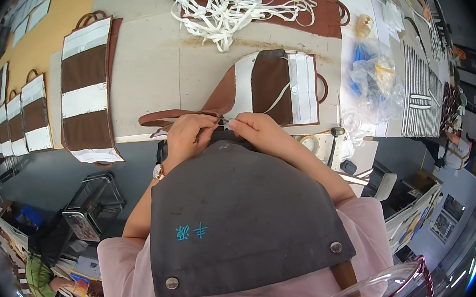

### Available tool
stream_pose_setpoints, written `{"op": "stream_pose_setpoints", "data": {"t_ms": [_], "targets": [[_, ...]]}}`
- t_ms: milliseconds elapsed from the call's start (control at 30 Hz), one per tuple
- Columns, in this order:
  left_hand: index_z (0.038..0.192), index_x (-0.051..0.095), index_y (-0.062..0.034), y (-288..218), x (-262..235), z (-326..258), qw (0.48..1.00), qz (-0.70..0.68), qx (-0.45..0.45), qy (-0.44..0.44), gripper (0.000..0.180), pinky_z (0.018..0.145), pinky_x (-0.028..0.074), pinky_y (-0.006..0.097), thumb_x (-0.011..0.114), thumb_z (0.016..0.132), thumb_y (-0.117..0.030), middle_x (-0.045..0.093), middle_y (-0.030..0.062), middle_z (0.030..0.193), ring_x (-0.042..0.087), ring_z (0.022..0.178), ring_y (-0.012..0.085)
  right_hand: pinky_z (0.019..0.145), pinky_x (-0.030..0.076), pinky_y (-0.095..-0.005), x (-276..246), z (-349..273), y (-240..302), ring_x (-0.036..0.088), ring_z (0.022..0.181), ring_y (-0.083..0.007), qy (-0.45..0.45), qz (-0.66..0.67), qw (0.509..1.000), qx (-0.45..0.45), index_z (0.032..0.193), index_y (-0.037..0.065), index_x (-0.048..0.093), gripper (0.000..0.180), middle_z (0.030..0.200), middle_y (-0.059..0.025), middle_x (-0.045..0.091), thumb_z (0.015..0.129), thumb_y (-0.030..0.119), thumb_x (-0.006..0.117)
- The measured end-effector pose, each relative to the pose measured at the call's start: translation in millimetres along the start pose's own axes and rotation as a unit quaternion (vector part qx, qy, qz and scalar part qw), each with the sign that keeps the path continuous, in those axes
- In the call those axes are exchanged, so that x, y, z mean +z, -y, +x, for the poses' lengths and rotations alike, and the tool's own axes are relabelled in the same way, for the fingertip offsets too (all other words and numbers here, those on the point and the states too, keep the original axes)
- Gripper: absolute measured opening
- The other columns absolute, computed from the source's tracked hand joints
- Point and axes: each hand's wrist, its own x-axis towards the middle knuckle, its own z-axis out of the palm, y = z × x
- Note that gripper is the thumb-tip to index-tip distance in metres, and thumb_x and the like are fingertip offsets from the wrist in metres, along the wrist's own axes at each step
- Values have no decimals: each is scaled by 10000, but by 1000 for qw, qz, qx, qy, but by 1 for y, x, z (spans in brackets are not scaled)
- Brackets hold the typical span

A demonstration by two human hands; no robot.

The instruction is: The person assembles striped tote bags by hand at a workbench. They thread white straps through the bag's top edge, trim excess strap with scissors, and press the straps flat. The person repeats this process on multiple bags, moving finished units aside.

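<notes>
From where I stand, the head view shows the left hand (189,135) and right hand (257,130) pinching the near left end of a brown-and-white bag piece (270,88) at the worktable's (149,59) front edge (the bit between the fingertips is too small to make out). It looks like fine edge work, the next move calling for a steady hold.

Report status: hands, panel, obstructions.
Left hand, right hand: fingertips pinched close together at near edge of panel. Panel bent, brown and white. White strips heaped beyond, clear of hands.
</notes>
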Motion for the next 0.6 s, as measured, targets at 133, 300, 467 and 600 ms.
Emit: {"op": "stream_pose_setpoints", "data": {"t_ms": [133, 300, 467, 600], "targets": [[880, 628, -63, -2, -1, 0, 1000, 3, -6, -6, 209, 706, 539, 313, 755, 737, 20, 720, 58, 903, 691, 830, 218, 548, 337, -248, -4, -1, 3, 380, 585, -71, 32, 45, 998, 5, 739, 31, 560, 384, 607, 34, 447, 983, 327, 541], [868, 632, -66, -3, -4, 1, 1000, 2, -8, 12, 201, 707, 541, 311, 757, 735, 19, 717, 63, 902, 692, 820, 217, 472, 240, -224, -8, 8, 10, 273, 502, -33, 97, 148, 983, 53, 750, 59, 566, 369, 545, 75, 346, 985, 342, 535], [877, 644, -55, 2, -5, 4, 1000, -7, -23, 16, 178, 720, 536, 303, 748, 753, 18, 708, 67, 900, 687, 832, 219, 430, 214, -214, -20, -2, 11, 261, 456, -27, 143, 296, 944, 25, 822, 36, 582, 362, 526, 82, 339, 998, 345, 513], [870, 644, -48, 5, -13, 23, 998, 17, -52, -15, 125, 686, 531, 329, 725, 781, -14, 707, 69, 895, 676, 810, 246, 416, 233, -218, -63, -34, -29, 287, 440, -30, 116, 253, 960, -10, 908, 12, 598, 368, 518, 67, 361, 1010, 349, 489]]}}
